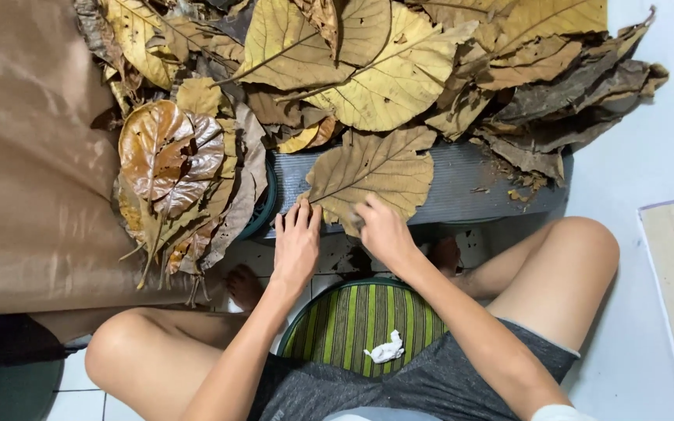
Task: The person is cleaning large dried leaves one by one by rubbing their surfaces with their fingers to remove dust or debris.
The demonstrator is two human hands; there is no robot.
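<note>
Under both hands point(341, 234), a dry leaf point(372, 171) lies flat on the grey mat point(477, 187).

Dry tan leaf point(372, 173) under my view: broad, veined, mottled brown, lying flat on the grey ribbed mat point(477, 183), stem end toward me.

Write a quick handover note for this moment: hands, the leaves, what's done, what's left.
Left hand: flat, fingers pressing the near edge of the big dry leaf.
Right hand: on the same leaf's near edge; whether it grips anything cannot be told.
The leaf lies flat on the grey ribbed mat.
Done: some leaves sit in a stack left of the mat.
Left: large loose pile of dry leaves behind the mat.
White crumpled scrap on the striped green seat.
</note>
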